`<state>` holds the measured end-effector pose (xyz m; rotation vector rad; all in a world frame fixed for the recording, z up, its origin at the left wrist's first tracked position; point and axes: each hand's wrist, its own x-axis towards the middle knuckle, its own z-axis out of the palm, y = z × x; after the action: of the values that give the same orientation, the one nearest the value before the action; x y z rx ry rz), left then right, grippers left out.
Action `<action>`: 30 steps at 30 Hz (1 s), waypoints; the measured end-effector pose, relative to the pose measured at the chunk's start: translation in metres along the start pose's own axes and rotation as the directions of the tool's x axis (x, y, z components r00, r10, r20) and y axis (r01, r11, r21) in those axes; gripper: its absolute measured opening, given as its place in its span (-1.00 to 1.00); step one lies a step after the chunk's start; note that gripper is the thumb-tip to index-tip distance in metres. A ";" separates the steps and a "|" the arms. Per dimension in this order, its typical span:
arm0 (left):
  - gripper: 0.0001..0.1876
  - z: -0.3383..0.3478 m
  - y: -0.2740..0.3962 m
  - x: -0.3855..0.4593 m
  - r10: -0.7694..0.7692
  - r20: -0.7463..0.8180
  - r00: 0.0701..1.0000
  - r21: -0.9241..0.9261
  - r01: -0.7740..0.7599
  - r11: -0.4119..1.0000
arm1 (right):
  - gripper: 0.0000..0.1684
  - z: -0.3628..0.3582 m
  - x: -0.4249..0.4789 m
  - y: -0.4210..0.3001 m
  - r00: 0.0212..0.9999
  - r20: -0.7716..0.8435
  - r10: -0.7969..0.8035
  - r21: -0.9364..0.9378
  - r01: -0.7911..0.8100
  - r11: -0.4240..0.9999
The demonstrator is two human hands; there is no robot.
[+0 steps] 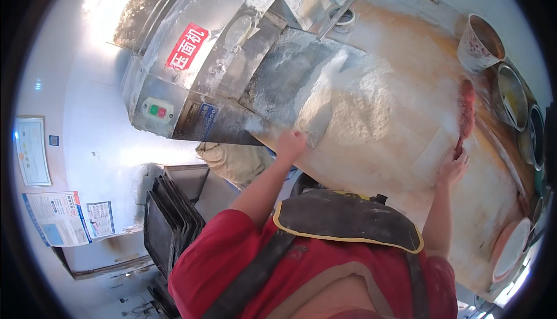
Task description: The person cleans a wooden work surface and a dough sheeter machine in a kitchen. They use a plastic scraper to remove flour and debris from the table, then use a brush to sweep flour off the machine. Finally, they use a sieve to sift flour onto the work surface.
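Observation:
My right hand (452, 167) is closed around the handle of a brush with long red bristles (467, 105), held over the right part of the floury wooden worktable (417, 75). My left hand (292, 145) is a closed fist at the table's near edge, by the corner of the dough-pressing machine's metal tray (278, 75). Whether it grips the thin, flour-covered sheet or scraper beside it cannot be told. A heap of flour (365, 105) lies on the table and partly on the tray. A pale flat rectangular piece (428, 153) lies left of my right hand.
The dough-pressing machine (174, 53) stands at the upper left, with green and red buttons. A tape roll (343, 18) lies under a metal bar (340, 14). A bucket (474, 51) and several bowls line the right edge. Black baking trays (167, 223) and a cloth sack (235, 162) are at lower left.

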<state>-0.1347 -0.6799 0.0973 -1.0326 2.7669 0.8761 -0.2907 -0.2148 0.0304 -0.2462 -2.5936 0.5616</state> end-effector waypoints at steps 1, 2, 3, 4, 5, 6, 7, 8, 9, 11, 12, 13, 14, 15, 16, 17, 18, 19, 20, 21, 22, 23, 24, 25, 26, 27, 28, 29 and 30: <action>-0.83 0.001 -0.016 0.018 0.269 -0.247 0.931 0.279 -0.198 0.940 | -0.67 -0.001 0.000 -0.001 1.000 0.007 0.010 0.007 -0.010 1.000; -0.78 -0.003 -0.022 0.040 0.256 -0.354 0.899 0.245 -0.175 0.953 | -0.66 -0.003 -0.001 -0.004 1.000 0.012 0.022 0.013 -0.022 1.000; -0.70 -0.008 -0.027 0.064 0.238 -0.457 0.857 0.209 -0.157 0.965 | -0.66 -0.004 0.000 -0.006 0.999 0.016 0.033 0.018 -0.034 0.999; -0.60 -0.013 -0.032 0.085 0.154 -0.421 0.894 0.189 -0.080 0.979 | -0.66 -0.005 0.000 -0.006 0.999 0.020 0.025 0.006 -0.025 1.000; -0.50 -0.016 -0.039 0.105 0.069 -0.381 0.922 0.173 -0.002 0.985 | -0.65 -0.005 0.000 -0.006 1.000 0.022 0.018 -0.006 -0.018 1.000; -0.45 -0.013 -0.054 0.127 -0.009 -0.453 0.892 0.233 0.128 0.964 | -0.65 -0.004 0.001 -0.007 1.000 0.026 0.011 -0.015 -0.010 1.000; -0.40 -0.006 -0.075 0.149 -0.078 -0.528 0.845 0.280 0.260 0.924 | -0.65 -0.003 0.001 -0.008 0.999 0.031 0.015 -0.010 -0.014 1.000; -0.35 0.000 -0.086 0.164 -0.131 -0.599 0.790 0.314 0.382 0.869 | -0.65 -0.002 0.001 -0.009 0.999 0.032 0.022 -0.010 -0.022 1.000; -0.32 -0.001 -0.076 0.173 -0.189 -0.565 0.803 0.289 0.407 0.866 | -0.64 -0.003 0.001 -0.009 0.999 0.021 0.039 -0.016 -0.039 0.999; -0.27 -0.012 -0.047 0.187 -0.302 -0.497 0.814 0.247 0.466 0.850 | -0.63 -0.005 0.001 -0.010 0.997 0.025 0.078 -0.011 -0.077 0.997; -0.25 -0.011 -0.048 0.197 -0.226 -0.480 0.848 0.290 0.396 0.871 | -0.63 -0.005 0.000 -0.011 0.995 0.038 0.096 -0.002 -0.096 0.995; -0.23 -0.008 -0.050 0.211 -0.147 -0.459 0.876 0.332 0.323 0.886 | -0.63 -0.005 0.000 -0.012 0.995 0.047 0.087 0.011 -0.088 0.996; -0.21 -0.005 -0.050 0.224 -0.068 -0.434 0.899 0.373 0.247 0.895 | -0.63 -0.005 0.001 -0.013 0.995 0.055 0.079 0.025 -0.081 0.996; -0.21 0.000 -0.045 0.237 0.001 -0.429 0.903 0.383 0.181 0.906 | -0.63 -0.006 0.002 -0.014 0.995 0.063 0.072 0.033 -0.074 0.997; -0.20 0.007 -0.040 0.251 0.069 -0.423 0.903 0.393 0.114 0.912 | -0.64 -0.007 0.003 -0.015 0.995 0.068 0.078 0.024 -0.079 0.997; -0.19 0.013 -0.034 0.265 0.137 -0.417 0.899 0.402 0.047 0.914 | -0.64 -0.007 0.004 -0.016 0.994 0.072 0.084 0.014 -0.085 0.996; -0.19 0.015 -0.028 0.276 0.185 -0.404 0.896 0.396 -0.011 0.918 | -0.64 -0.007 0.004 -0.017 0.993 0.081 0.088 0.003 -0.088 0.996; -0.18 0.016 -0.017 0.287 0.234 -0.390 0.891 0.388 -0.071 0.919 | -0.63 -0.007 0.003 -0.017 0.992 0.082 0.091 -0.003 -0.091 0.996; -0.18 0.017 -0.006 0.297 0.281 -0.376 0.883 0.379 -0.131 0.916 | -0.63 -0.007 0.003 -0.016 0.992 0.084 0.095 -0.010 -0.094 0.996; -0.17 0.018 0.002 0.310 0.216 -0.399 0.891 0.375 -0.056 0.925 | -0.63 -0.007 0.004 -0.016 0.992 0.081 0.097 -0.016 -0.096 0.995; -0.16 0.018 0.009 0.323 0.149 -0.422 0.894 0.371 0.020 0.928 | -0.63 -0.007 0.004 -0.016 0.991 0.086 0.105 -0.022 -0.103 0.994; -0.16 0.017 0.013 0.333 0.082 -0.446 0.891 0.365 0.097 0.926 | -0.63 -0.007 0.004 -0.018 0.989 0.092 0.112 -0.028 -0.110 0.994; -0.13 0.016 0.022 0.341 0.001 -0.437 0.899 0.330 0.160 0.930 | -0.63 -0.006 0.005 -0.019 0.989 0.092 0.117 -0.035 -0.115 0.993; -0.12 0.014 0.027 0.350 -0.029 -0.420 0.907 0.321 0.179 0.930 | -0.63 -0.006 0.006 -0.018 0.989 0.088 0.118 -0.038 -0.115 0.993; -0.12 0.012 0.030 0.359 -0.060 -0.404 0.913 0.312 0.199 0.929 | -0.63 -0.005 0.006 -0.017 0.990 0.085 0.117 -0.040 -0.114 0.993; -0.11 0.011 0.033 0.365 -0.092 -0.389 0.917 0.306 0.223 0.926 | -0.63 -0.005 0.005 -0.018 0.990 0.085 0.116 -0.039 -0.113 0.993; -0.10 0.012 0.036 0.370 -0.089 -0.406 0.909 0.327 0.236 0.915 | -0.63 -0.006 0.005 -0.018 0.989 0.092 0.116 -0.038 -0.113 0.993; -0.10 0.013 0.037 0.372 -0.092 -0.416 0.905 0.314 0.237 0.919 | -0.62 -0.006 0.006 -0.019 0.988 0.100 0.114 -0.035 -0.111 0.993; -0.09 0.014 0.037 0.374 -0.095 -0.423 0.901 0.302 0.239 0.923 | -0.62 -0.007 0.006 -0.020 0.988 0.108 0.114 -0.034 -0.111 0.993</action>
<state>-0.4487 -0.8682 0.0124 -1.4885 2.9235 0.1431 -0.2937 -0.2285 0.0467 -0.3826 -2.7088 0.5941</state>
